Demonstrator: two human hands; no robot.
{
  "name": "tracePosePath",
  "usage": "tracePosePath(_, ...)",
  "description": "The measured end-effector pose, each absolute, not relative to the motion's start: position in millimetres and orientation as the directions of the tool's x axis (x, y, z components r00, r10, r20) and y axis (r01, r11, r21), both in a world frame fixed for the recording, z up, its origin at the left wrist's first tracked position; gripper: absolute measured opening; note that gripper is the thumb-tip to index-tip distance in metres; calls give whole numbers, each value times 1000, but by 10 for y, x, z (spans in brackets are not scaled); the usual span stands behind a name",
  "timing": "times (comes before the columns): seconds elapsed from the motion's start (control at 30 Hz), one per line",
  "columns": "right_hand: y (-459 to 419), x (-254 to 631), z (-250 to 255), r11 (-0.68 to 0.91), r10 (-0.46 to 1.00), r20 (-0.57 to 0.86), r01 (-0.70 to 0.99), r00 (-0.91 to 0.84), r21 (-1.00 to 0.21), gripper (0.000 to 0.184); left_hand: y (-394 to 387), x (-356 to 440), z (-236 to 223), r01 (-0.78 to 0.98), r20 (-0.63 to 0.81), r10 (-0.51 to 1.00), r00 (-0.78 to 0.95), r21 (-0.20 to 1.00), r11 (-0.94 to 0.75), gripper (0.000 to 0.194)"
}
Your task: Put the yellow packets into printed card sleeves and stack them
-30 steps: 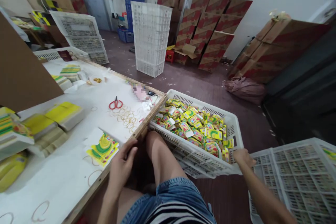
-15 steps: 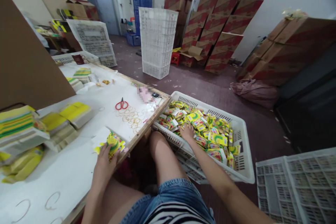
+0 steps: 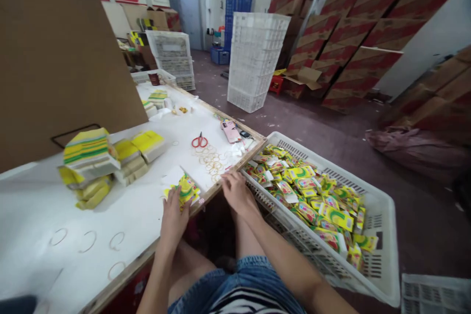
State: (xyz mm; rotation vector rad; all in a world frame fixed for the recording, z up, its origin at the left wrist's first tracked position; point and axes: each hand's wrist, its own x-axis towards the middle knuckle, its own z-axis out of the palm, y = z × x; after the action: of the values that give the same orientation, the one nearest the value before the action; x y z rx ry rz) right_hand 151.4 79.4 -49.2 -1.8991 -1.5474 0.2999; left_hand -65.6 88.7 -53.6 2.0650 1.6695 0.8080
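My left hand (image 3: pixel 174 218) is at the table's near edge, its fingers and thumb around a small bunch of yellow and green printed cartons (image 3: pixel 187 190). A white flap of card sticks out beyond them. My right hand (image 3: pixel 237 191) hovers by the wooden table edge, beside the crate, with fingers loosely bent and apart; nothing shows in it. To its right, a white plastic crate (image 3: pixel 386 235) holds many small yellow cartons (image 3: pixel 300 172) in a loose heap. Thin rubber bands (image 3: pixel 212 161) lie scattered on the tabletop just beyond my hands.
Red-handled scissors (image 3: pixel 199 141) and a pink phone (image 3: pixel 230 131) lie on the white table (image 3: pixel 147 235). Bundled yellow-topped card stacks (image 3: pixel 90 154) stand at the left before a brown board (image 3: pixel 66 59). Stacked white crates (image 3: pixel 255 59) and cardboard boxes (image 3: pixel 353 34) rise from the floor behind.
My right hand has come out of the crate's heap, leftward to the table edge. My left hand stays on the cartons. The view has turned somewhat left.
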Motion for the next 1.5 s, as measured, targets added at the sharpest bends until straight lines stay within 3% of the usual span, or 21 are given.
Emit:
tracePosePath(0.13, 1026, 770, -361, 19, 970, 197, 765, 142, -644, 22, 842, -678, -606, 720, 204, 977, 69, 667, -190, 45)
tracePosePath(0.37, 1140, 652, -342, -10, 964, 139, 555, 226, -832, 6, 833, -707, -597, 632, 211, 977, 8, 756, -168, 43)
tracePosePath(0.43, 1046, 776, -340, 6, 962, 124, 436, 242, -900, 8, 822, -711, -526, 458, 194, 980, -53, 877, -148, 48)
tracePosePath(0.5, 889, 890, -348, 22, 966, 101, 313, 239, -949, 14, 788, -688, -434, 151, 101, 993, -60, 984, -91, 54)
tracePosePath(0.63, 502, 1021, -364, 11, 977, 20, 46, 211, -999, 24, 649, -543, -262, -308, -121, 959, 258, 930, 200, 56)
tracePosePath(0.77, 239, 1094, -310, -80, 981, -133, -339, 138, -938, 29, 501, -376, -177, -476, -78, 860, 505, 806, 352, 55)
tracePosePath(0.87, 153, 1152, -233, -116, 975, -185, -428, 122, -896, 32, 432, -306, -154, -495, -24, 820, 572, 787, 369, 51)
tracePosePath(1.0, 66, 1230, -140, -122, 976, -187, -424, 115, -897, 35, 383, -249, -140, -427, -42, 829, 557, 842, 329, 55)
tracePosePath(1.23, -79, 1380, -127, -48, 978, -81, -172, 192, -984, 38, 340, -79, -174, -341, -53, 875, 481, 908, 243, 49)
tracePosePath(1.4, -152, 1403, -179, -57, 966, -78, -90, 247, -994, 30, 321, 90, -231, -295, -123, 930, 345, 927, 232, 45)
tracePosePath(1.5, -179, 1437, -207, -33, 943, -30, 3, 331, -999, 26, 276, 146, -196, -244, -88, 957, 275, 957, 159, 53)
